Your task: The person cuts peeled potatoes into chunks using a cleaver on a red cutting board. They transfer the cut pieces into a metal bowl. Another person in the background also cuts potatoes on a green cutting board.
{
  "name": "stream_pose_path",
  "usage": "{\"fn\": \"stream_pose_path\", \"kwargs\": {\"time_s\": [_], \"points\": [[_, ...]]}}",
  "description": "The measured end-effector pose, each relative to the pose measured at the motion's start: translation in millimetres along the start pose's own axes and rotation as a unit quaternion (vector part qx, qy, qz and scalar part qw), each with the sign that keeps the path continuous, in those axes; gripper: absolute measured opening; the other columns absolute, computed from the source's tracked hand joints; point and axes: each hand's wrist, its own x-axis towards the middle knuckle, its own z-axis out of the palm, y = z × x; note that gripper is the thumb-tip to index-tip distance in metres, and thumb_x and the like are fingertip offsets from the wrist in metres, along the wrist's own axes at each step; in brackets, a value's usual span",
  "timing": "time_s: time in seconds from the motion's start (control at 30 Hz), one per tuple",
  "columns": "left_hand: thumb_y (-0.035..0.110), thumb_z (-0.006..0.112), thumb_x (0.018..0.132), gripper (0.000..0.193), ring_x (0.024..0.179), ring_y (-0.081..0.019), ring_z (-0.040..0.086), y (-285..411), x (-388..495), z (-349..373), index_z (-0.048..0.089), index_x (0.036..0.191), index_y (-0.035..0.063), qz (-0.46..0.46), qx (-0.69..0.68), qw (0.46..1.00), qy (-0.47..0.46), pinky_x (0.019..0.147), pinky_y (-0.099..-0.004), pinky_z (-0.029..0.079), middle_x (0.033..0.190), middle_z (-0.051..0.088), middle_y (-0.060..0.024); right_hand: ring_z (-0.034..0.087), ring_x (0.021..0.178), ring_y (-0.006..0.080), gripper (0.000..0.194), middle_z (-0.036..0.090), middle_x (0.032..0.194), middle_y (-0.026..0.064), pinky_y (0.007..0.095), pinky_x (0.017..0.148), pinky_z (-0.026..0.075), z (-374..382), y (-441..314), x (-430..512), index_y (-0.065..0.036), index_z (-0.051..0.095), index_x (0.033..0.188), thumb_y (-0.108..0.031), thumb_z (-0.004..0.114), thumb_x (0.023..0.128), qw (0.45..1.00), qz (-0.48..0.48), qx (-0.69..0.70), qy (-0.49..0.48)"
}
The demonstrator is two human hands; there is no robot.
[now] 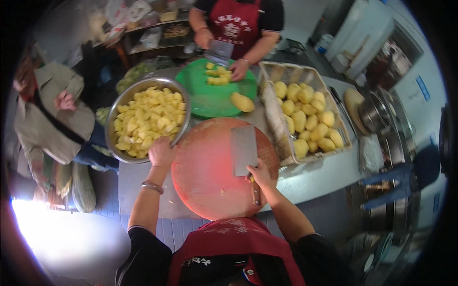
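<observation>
My left hand (pixel 161 152) is at the near right rim of a steel bowl (pixel 111 143) heaped with cut potato chunks (pixel 150 118); its fingers are partly hidden among the chunks, so whether it grips the rim or a piece I cannot tell. In my right hand (pixel 260 173) is a cleaver (pixel 244 150) with a wooden handle, its broad blade lying over the right part of a round reddish chopping board (pixel 204 168). No potato lies on that board. Right of it, a wicker-like basket (pixel 282 143) holds peeled whole potatoes (pixel 311 114).
Across the metal table (pixel 322 171), a co-worker in a red apron (pixel 234 25) holds another cleaver (pixel 220 50) over potato pieces on a green board (pixel 200 96), where a whole potato (pixel 242 102) also lies. Another person (pixel 57 107) is at the left, near large gourds (pixel 83 187).
</observation>
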Motion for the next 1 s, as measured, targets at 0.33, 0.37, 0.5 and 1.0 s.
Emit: {"fn": "stream_pose_path", "kwargs": {"time_s": [0.33,0.37,0.5,1.0], "points": [[0.026,0.068,0.079,0.023,0.092,-0.0362,0.063,5,1,7,0.061,0.085,0.0047,0.001,0.013,1.000,0.012,0.076,-0.0505,0.052,0.092,0.065,-0.0137,0.063,0.049,0.0199,0.027,0.064,0.076,0.0134,0.0310,0.038,0.046,0,-9,-6,0.003,0.050,0.113,-0.008,0.063,0.093,0.999,0.016,-0.015,0.037],[0.026,0.068,0.079,0.023,0.092,-0.0363,0.063,3,0,8,0.061,0.084,0.0047,0.001,0.014,1.000,0.013,0.076,-0.0507,0.052,0.091,0.065,-0.0137,0.063,0.049,0.0199,0.026,0.064,0.076,0.0133,0.0311,0.038,0.047,-1,-4,-4,0.003,0.050,0.113,-0.008,0.063,0.093,0.999,0.006,-0.021,0.035],[0.026,0.068,0.078,0.023,0.089,-0.0360,0.063,4,1,11,0.060,0.080,0.0048,0.007,0.015,0.999,0.034,0.074,-0.0513,0.051,0.089,0.064,-0.0143,0.063,0.050,0.0191,0.023,0.062,0.078,0.0114,0.0309,0.039,0.048,-5,0,0,0.001,0.053,0.109,-0.008,0.065,0.091,0.999,0.005,-0.029,0.033],[0.022,0.066,0.089,0.066,0.140,-0.0414,0.034,87,-132,87,0.039,0.145,-0.0015,0.055,-0.165,0.980,0.101,0.116,-0.0523,0.026,0.147,0.040,-0.0253,0.070,0.085,0.0393,0.029,0.071,0.093,0.0228,0.0460,0.075,0.057,-23,-89,-40,-0.002,0.064,0.107,-0.028,0.062,0.094,0.856,-0.169,-0.487,-0.039]]}}
